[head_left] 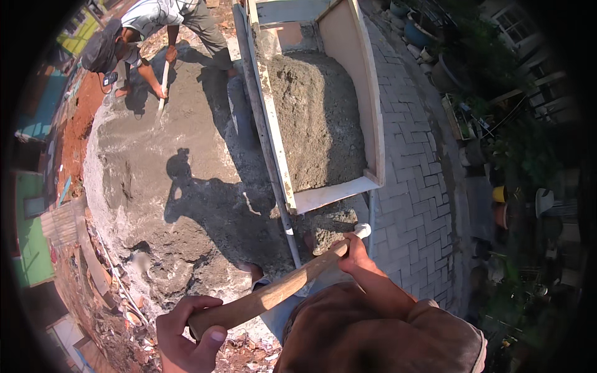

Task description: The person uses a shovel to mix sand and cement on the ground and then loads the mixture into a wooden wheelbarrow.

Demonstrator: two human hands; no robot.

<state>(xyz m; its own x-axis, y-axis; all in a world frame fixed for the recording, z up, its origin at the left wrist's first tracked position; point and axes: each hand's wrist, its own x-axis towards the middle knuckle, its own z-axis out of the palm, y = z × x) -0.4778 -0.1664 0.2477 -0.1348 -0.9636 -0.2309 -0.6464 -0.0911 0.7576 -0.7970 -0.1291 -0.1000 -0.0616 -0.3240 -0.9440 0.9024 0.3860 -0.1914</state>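
Observation:
A wooden-handled hoe (277, 289) slants across my front, rising from lower left to upper right. My left hand (193, 332) grips the handle's thick butt, thumb on the near side. Up by the pale metal collar at the other end, my right hand (356, 253) is wrapped round the handle. A lump of wet grey concrete (334, 229) sits beside that end, seemingly on the blade, which it hides. Just beyond stands a wooden trough (336, 193) with pale board sides, partly filled with grey concrete mix (317, 124).
Wet concrete (143, 155) spreads over the ground at left, with my shadow on it. At far left a co-worker (152, 18) bends over it, holding a wooden handle. Grey paving (410, 186) runs along the right, beside plants and pots (448, 71). Rubble (134, 317) lies lower left.

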